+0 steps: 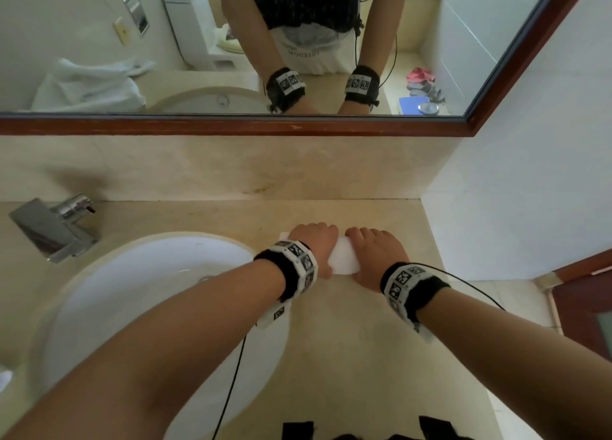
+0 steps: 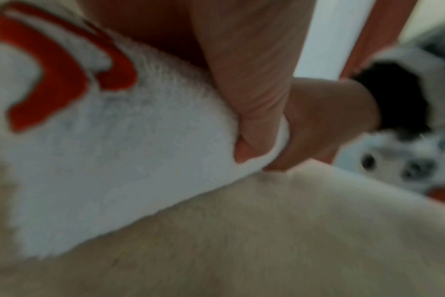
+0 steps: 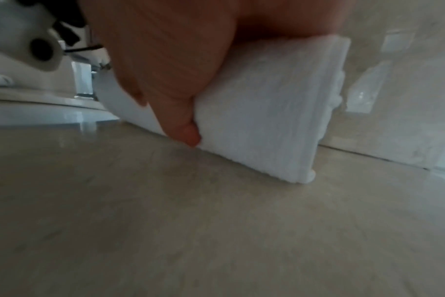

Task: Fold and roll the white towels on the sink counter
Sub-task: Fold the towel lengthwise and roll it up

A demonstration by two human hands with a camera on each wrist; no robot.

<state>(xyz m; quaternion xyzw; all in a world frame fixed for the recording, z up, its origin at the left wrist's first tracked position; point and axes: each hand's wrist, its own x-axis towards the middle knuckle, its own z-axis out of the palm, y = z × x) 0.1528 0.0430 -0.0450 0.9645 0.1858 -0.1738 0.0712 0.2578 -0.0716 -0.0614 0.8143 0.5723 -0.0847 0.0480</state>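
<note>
A white towel (image 1: 342,258) lies as a thick roll on the beige counter (image 1: 347,333), just right of the sink. My left hand (image 1: 314,240) grips its left half and my right hand (image 1: 373,248) its right half, fingers curled over the top. In the left wrist view the towel (image 2: 130,160) bears a red mark (image 2: 51,76), and my left thumb (image 2: 254,120) digs into its near side. In the right wrist view the towel (image 3: 267,112) rests on the counter with its layered end facing right; my right thumb (image 3: 184,130) presses its near face.
The white sink basin (image 1: 132,294) lies to the left, with a chrome faucet (image 1: 56,227) behind it. The backsplash (image 1: 231,168) and the mirror (image 1: 231,42) rise behind the towel. The mirror reflects a heap of white towels (image 1: 89,85). A white wall (image 1: 530,174) closes the right side.
</note>
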